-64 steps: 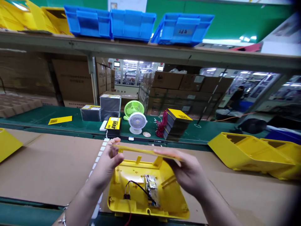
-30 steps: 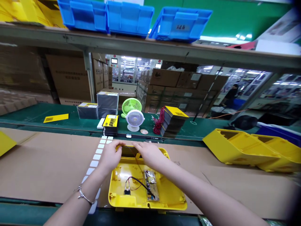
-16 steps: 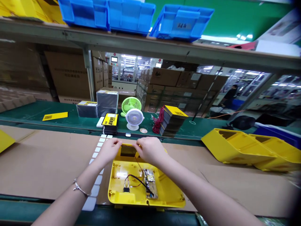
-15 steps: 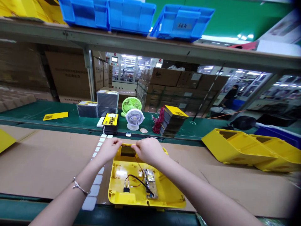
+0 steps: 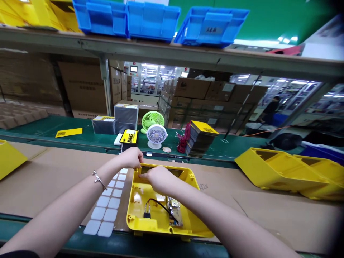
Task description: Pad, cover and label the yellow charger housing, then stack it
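Note:
A yellow plastic housing (image 5: 146,225) lies with its hollow side up on the cardboard-covered bench. Inside it sit a circuit board (image 5: 176,215) and a black socket (image 5: 147,215) with dark wires. A dark strip-like panel (image 5: 176,172) runs along the inner far wall, partly covered by my right hand. My left hand (image 5: 132,157) is closed on the far left corner of the rim. My right hand (image 5: 158,179) reaches inside that corner, fingers curled and the forefinger against the wall. Whether anything lies under its fingertips is hidden.
White square pads (image 5: 103,201) lie in two rows left of the housing. More yellow housings (image 5: 274,172) rest at the right. Behind stand a white fan (image 5: 156,135), a green fan (image 5: 153,120) and a stack of dark panels (image 5: 200,141). Blue bins (image 5: 153,21) line the shelf overhead.
My right hand has moved left along the far wall to the corner. My left hand has shifted slightly up onto the corner. More of the white pads now show.

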Demonstrator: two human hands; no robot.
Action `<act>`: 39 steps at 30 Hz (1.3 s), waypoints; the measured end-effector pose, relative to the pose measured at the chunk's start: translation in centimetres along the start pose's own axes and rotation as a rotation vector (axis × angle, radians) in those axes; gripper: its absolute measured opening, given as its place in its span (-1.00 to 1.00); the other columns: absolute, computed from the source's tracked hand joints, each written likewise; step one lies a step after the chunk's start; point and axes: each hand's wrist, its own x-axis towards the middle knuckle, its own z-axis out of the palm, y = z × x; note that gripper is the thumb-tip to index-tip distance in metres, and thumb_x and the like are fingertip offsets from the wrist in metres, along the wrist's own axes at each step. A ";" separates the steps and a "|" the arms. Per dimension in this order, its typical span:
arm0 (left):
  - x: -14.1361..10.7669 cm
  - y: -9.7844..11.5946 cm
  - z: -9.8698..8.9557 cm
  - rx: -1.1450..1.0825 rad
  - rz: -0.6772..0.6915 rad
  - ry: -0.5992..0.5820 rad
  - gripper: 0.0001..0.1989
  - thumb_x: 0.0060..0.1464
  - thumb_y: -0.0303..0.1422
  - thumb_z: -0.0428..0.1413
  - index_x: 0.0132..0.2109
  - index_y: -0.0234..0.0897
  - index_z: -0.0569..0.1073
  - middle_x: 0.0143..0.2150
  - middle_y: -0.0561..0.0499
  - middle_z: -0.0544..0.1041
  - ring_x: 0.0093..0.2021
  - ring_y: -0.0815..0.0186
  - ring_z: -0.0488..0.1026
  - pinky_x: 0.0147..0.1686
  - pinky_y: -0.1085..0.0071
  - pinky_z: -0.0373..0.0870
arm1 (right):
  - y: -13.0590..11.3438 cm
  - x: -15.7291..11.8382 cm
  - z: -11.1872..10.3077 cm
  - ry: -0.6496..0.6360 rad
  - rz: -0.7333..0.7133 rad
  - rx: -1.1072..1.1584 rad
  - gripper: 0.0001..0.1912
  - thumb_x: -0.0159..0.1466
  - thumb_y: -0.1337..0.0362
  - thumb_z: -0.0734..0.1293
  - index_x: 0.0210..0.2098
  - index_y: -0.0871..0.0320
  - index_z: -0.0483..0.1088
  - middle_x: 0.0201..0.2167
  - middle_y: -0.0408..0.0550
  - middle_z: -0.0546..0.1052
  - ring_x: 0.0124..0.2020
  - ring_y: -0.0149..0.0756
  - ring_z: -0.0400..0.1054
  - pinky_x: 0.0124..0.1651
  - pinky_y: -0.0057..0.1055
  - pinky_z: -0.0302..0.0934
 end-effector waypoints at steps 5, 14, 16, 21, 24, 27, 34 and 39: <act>0.8 -0.2 0.5 0.018 0.003 -0.035 -0.91 -0.19 -0.54 0.19 -0.46 -0.38 0.42 -0.55 0.13 0.42 -0.57 0.48 0.33 -0.58 0.55 0.26 | 1.5 -2.8 -0.5 0.112 0.066 0.130 -0.77 0.28 0.22 0.19 -0.19 -0.06 0.47 -0.38 -0.14 0.50 -0.38 -0.30 0.36 -0.37 -0.44 0.12; -1.0 0.2 2.1 -0.068 0.098 0.180 -0.83 -0.29 -0.66 0.06 -0.53 -0.32 0.30 -0.58 0.15 0.36 -0.56 0.45 0.30 -0.64 0.57 0.13 | 5.5 -8.2 0.5 0.360 0.476 0.072 -0.82 0.24 0.34 0.22 -0.24 0.16 0.44 -0.36 -0.04 0.42 -0.25 -0.24 0.29 -0.21 -0.38 0.20; -2.3 1.6 1.2 -0.068 0.141 0.245 -0.82 -0.33 -0.65 -0.01 -0.55 -0.29 0.29 -0.60 0.15 0.35 -0.55 0.42 0.30 -0.64 0.55 0.12 | 5.7 -8.9 -0.2 0.419 0.470 0.074 -0.84 0.24 0.35 0.21 -0.33 0.15 0.44 -0.39 -0.07 0.43 -0.27 -0.26 0.29 -0.22 -0.39 0.19; -6.4 4.5 -0.3 0.010 0.306 0.427 -0.78 -0.30 -0.65 -0.06 -0.49 -0.23 0.30 -0.44 0.09 0.39 -0.34 0.31 0.33 -0.37 0.42 0.25 | 4.4 -10.8 -1.9 0.702 0.323 -0.021 -0.80 0.27 0.38 0.16 -0.23 0.19 0.42 -0.32 0.00 0.45 -0.26 -0.23 0.26 -0.17 -0.33 0.19; -8.9 4.3 0.4 0.086 0.447 0.411 -0.71 -0.29 -0.67 -0.08 -0.42 -0.20 0.31 -0.29 0.04 0.42 -0.17 0.25 0.33 -0.18 0.34 0.29 | 3.1 -12.1 -1.1 0.686 0.190 -0.060 -0.80 0.25 0.39 0.18 -0.20 0.19 0.41 -0.35 0.03 0.46 -0.31 -0.22 0.24 -0.23 -0.29 0.20; -10.7 3.1 1.3 0.059 0.410 0.201 -0.62 -0.24 -0.65 -0.04 -0.28 -0.12 0.37 -0.02 0.05 0.38 0.09 0.21 0.22 0.10 0.25 0.16 | 2.0 -13.2 -0.1 0.617 0.086 0.002 -0.81 0.23 0.41 0.22 -0.21 0.16 0.41 -0.39 0.01 0.46 -0.36 -0.25 0.24 -0.30 -0.30 0.20; -8.7 1.9 2.3 -0.171 0.163 0.142 -0.45 -0.08 -0.21 0.17 0.11 0.00 0.27 0.29 0.03 0.07 0.30 0.11 -0.08 0.25 0.08 -0.14 | 2.6 -12.6 -1.1 0.565 0.226 0.408 -0.86 0.18 0.17 0.33 -0.27 0.03 0.45 -0.32 -0.04 0.47 -0.20 -0.21 0.31 -0.13 -0.25 0.25; -3.7 1.8 3.6 -0.526 -0.104 0.312 -0.64 -0.08 -0.17 0.15 -0.11 -0.20 0.41 -0.04 -0.10 0.46 -0.02 0.06 0.40 -0.07 0.17 0.36 | 5.9 -8.9 0.4 0.515 0.702 0.667 -0.60 0.15 0.08 0.32 -0.04 0.07 0.37 -0.02 0.01 0.41 -0.01 -0.09 0.28 0.07 -0.08 0.16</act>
